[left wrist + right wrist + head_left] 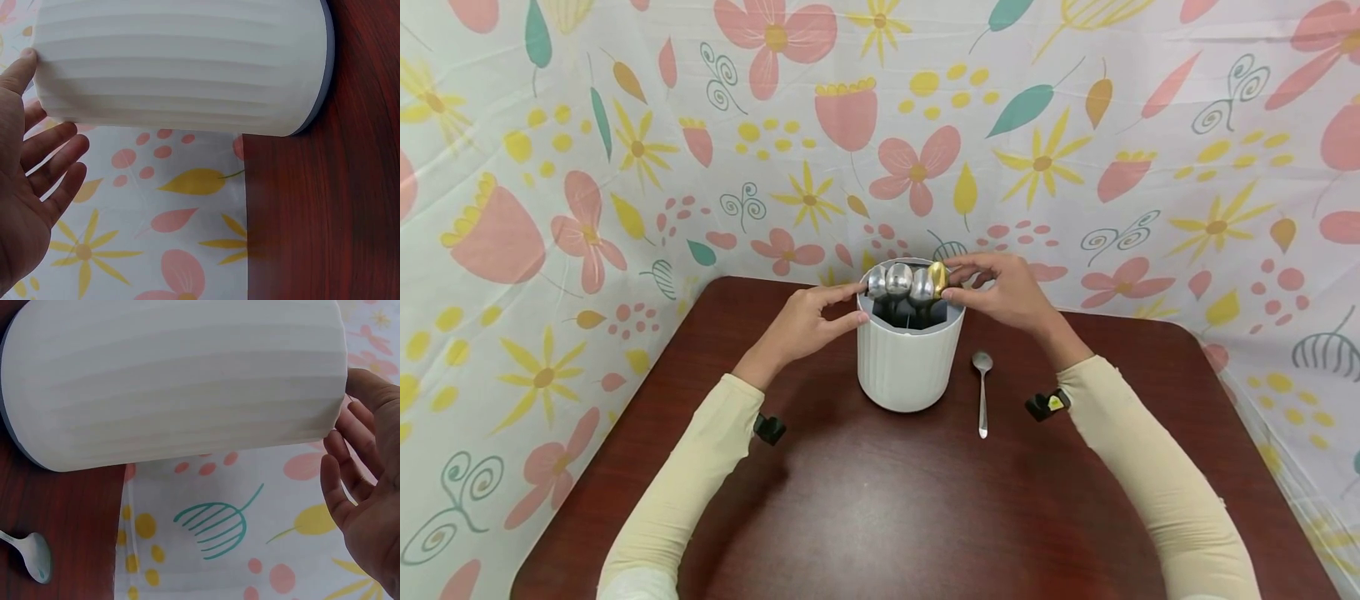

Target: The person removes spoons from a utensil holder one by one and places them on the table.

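A white ribbed utensil holder stands upright toward the back of the table. Above its divided opening show several silver spoon bowls and one gold spoon bowl at the right end of the row. My left hand has its fingertips at the left rim, fingers fairly straight, thumb lower on that side. On the opposite side my right hand touches near the gold bowl, index finger behind and thumb in front. In the right wrist view, the right thumb meets the rim while other fingers bend loosely. Handles are hidden inside.
A silver spoon lies on the dark wooden table, right of the holder. A flower-printed cloth hangs behind the table and along its sides. Small black wrist cameras sit under both cream sleeves.
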`<state>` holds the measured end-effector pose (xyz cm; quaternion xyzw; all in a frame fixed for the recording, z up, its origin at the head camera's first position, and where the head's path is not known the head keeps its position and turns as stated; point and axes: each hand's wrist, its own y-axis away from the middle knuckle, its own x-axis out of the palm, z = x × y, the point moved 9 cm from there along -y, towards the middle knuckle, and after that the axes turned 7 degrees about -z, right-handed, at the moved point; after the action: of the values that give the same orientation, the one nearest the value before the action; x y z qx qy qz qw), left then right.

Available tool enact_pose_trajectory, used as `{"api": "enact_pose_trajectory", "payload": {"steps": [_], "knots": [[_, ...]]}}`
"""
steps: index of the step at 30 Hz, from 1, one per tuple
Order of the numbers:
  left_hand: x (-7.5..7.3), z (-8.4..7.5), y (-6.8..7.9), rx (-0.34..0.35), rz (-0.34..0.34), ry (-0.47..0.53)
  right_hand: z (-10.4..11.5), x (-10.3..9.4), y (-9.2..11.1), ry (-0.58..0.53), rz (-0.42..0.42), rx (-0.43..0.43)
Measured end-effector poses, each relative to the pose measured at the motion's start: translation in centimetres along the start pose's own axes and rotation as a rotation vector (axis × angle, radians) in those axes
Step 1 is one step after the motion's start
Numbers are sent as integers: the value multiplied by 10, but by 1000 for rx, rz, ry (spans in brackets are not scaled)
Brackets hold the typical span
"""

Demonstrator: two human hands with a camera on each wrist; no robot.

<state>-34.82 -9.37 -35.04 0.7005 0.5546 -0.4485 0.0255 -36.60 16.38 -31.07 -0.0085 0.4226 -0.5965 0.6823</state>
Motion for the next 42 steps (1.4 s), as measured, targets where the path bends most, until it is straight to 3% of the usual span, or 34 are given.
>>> {"api": "enact_pose_trajectory", "payload": {"steps": [6, 11, 27, 38, 42], "knots": [[0, 0, 0, -2, 3, 5, 22, -1, 4, -28, 12, 25], [0, 0, 0, 8, 2, 9, 26, -1, 5, -27, 13, 52], [-1, -1, 0, -4, 14, 15, 19, 2, 6, -163, 15, 90], [-1, 0, 0, -1, 8, 13, 11, 7, 2, -281, 59, 119], [-1, 1, 0, -6, 9, 14, -5, 12, -1, -323, 67, 116]]}}
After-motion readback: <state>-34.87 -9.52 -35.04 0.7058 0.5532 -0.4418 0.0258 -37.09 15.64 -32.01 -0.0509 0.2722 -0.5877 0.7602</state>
